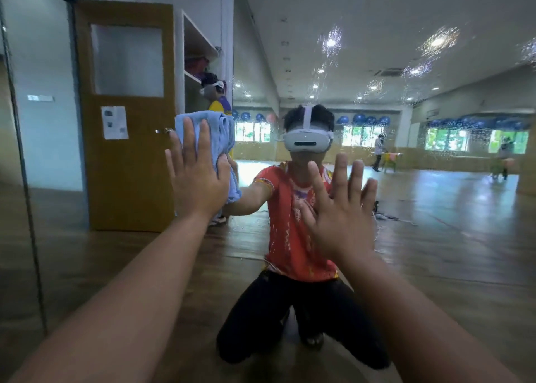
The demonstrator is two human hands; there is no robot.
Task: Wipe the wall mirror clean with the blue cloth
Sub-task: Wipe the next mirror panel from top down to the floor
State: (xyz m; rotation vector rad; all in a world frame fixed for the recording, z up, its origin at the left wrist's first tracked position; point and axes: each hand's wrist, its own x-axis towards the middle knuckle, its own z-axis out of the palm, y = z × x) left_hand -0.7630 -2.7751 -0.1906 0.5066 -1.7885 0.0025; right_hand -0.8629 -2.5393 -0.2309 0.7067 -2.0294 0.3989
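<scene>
**Item 1.** Left hand (197, 176): forearm stretched forward, fingers straight and close together. The grip was flat and pinched nothing. The palm pressed the cloth against the glass.

**Item 2.** Right hand (342, 208): fingers spread wide, the grip holding nothing, raised towards the glass. Whether it touched the glass could not be told.

**Item 3.** Pale blue bunched towelling cloth (220, 133): lay under the left palm and fingers on the left part of the pane, with a fold hanging down beside the thumb.

**Item 4.** Large frameless glass wall mirror (435, 237): had a dark vertical seam (26, 208) at far left. The middle and lower glass gave a clear reflection of a kneeling person in a red shirt (293, 237), with faint specks over it. Patches of glittering droplets (438, 43) covered the upper right.

**Item 5.** Reflected beyond: a brown wooden door with a paper notice (130, 179) and a row of blue balls (359, 118) along the far windows.

**Status.** Judged under way and not finished. The cloth was on the glass at the left, well apart from the wet patches. The upper right, and probably the specked centre, were left to wipe.
</scene>
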